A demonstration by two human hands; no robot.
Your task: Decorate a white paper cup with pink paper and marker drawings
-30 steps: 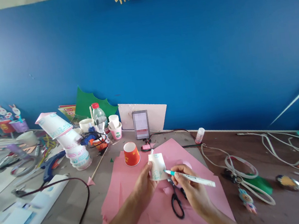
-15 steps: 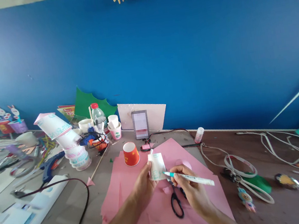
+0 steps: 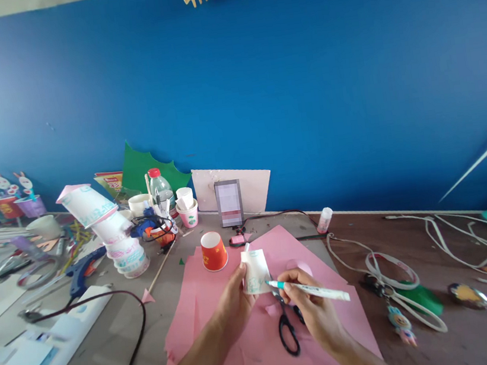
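My left hand (image 3: 236, 296) is closed on a small white paper cup (image 3: 255, 269) with teal drawing near its lower edge. In my right hand (image 3: 309, 299) is a white marker (image 3: 318, 291), its teal tip touching or very close to the cup's lower right side. Beneath both hands lie sheets of pink paper (image 3: 230, 352). Black-handled scissors (image 3: 287, 335) rest on the paper between my forearms, their blades partly hidden by my right hand. A red paper cup (image 3: 214, 252) stands just beyond my left hand.
At the left leans a stack of decorated cups (image 3: 113, 229), beside a blue glue gun (image 3: 79, 276) and its dark cable. A phone (image 3: 229, 203) stands against a pale board (image 3: 255, 188). White cables (image 3: 390, 271) and a keychain figure (image 3: 400, 324) lie at the right.
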